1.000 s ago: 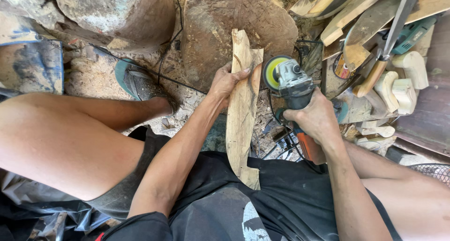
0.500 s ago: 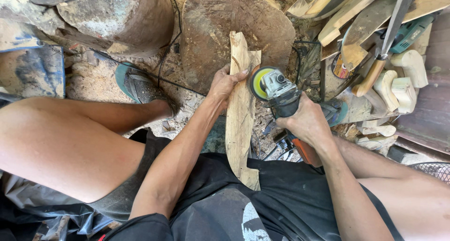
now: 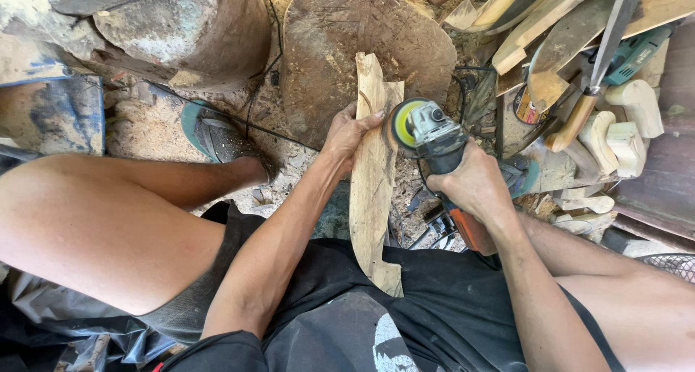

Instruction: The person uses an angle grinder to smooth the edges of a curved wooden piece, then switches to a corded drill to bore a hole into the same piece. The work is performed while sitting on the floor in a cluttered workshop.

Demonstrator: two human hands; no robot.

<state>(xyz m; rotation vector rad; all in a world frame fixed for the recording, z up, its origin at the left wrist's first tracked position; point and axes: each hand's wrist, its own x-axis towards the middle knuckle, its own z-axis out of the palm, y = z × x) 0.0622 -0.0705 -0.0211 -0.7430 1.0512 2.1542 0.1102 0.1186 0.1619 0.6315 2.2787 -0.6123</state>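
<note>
The right hand [image 3: 474,184], clenched on a grey-and-orange angle grinder [image 3: 434,144], has swung its yellow-green disc [image 3: 402,123] against the pale curved wooden plank [image 3: 373,176], gripped by the left hand [image 3: 347,134].

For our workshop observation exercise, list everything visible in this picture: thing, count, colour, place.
wooden plank: one, pale, upright between the knees
angle grinder: one, grey with a yellow-green disc, at the plank's right edge
round stump: one, brown, behind the plank
sandal: one, teal and grey, left
carved wood pieces: several, pale, right
black cable: one, on the ground
left hand: grips the plank
right hand: grips the grinder
</note>
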